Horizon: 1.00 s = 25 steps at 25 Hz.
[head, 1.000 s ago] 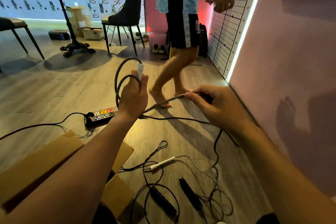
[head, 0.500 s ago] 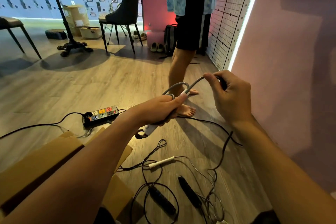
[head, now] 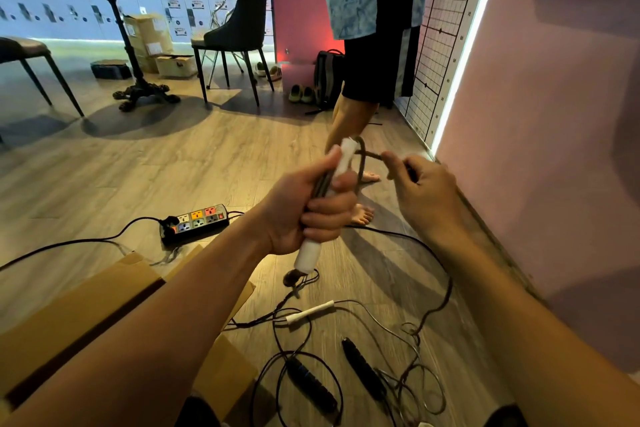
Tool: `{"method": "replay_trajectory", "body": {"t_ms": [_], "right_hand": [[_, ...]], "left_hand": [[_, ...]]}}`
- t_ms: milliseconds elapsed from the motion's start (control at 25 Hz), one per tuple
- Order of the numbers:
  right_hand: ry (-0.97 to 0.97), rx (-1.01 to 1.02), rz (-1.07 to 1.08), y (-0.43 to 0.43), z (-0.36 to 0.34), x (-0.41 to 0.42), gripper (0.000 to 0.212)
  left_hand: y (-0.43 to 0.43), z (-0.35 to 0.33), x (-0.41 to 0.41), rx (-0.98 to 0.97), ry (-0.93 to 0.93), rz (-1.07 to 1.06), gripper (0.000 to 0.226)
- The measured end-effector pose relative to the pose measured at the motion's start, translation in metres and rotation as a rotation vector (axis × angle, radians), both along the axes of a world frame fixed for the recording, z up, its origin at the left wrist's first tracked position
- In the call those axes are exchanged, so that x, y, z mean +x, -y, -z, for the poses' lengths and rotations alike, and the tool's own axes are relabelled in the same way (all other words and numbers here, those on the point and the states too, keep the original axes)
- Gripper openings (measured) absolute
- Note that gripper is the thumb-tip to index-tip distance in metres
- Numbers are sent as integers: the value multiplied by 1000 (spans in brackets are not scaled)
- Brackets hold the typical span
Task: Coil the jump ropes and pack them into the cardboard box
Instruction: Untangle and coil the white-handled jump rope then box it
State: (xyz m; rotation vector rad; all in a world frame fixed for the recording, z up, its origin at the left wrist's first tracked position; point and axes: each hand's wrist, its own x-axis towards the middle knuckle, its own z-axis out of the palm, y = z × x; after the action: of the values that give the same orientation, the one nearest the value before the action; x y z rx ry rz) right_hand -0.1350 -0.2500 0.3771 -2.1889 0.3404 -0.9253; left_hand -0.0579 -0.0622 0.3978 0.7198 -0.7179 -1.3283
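Two hands held a grey jump rope (head: 361,163) over the wooden floor (head: 173,166).
The open brown cardboard box (head: 86,305) lay at lower left on the floor. The left hand (head: 311,204) had its fingers closed round a white cylindrical handle (head: 308,255), with loops of the rope bunched against it. Below, other ropes sprawled loose on the floor, a thin white handle (head: 310,312) and two black handles (head: 311,385) among them. The right hand (head: 426,191), somewhat blurred, seemed to pinch the rope's free stretch between thumb and fingers.
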Motion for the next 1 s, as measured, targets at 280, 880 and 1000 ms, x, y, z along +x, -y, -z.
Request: {"method": "replay_trajectory", "body": {"t_ms": [280, 880, 1000], "right_hand": [[-705, -56, -438, -16, 19, 2, 47], [-103, -173, -404, -25, -18, -20, 20], [72, -209, -310, -16, -17, -20, 24]], "left_hand": [[-23, -5, 46, -634, -728, -789, 40], [-9, 32, 41, 333, 793, -811, 38], [0, 29, 21, 447, 917, -485, 60]]}}
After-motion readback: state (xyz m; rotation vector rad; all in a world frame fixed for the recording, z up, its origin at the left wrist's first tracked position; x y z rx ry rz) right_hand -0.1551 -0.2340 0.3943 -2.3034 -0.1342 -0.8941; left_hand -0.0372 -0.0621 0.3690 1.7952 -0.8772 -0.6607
